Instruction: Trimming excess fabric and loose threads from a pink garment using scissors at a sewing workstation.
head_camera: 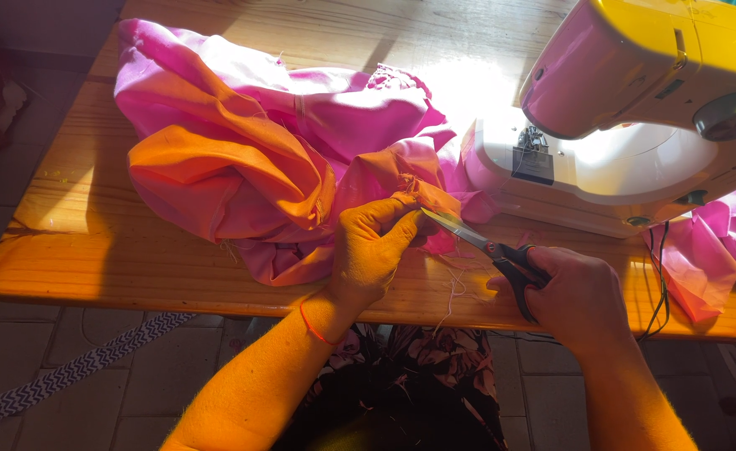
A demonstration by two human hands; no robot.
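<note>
A sunlit wooden bench (92, 250) fills my view, tiled floor below it. Against the sewing machine (635, 125) at the far right, the heaped pink fabric (243, 150) lies just to its left. My left hand (372, 250) pinches a fabric edge near the machine's base; my right hand (573, 296) is closed through the handles of the scissors (477, 238), blades parted at that edge — a trimming step, I judge. The next snip calls for taut cloth. Loose threads (456, 288) dangle by the blades, and a black cable (660, 284) hangs below the machine.
</note>
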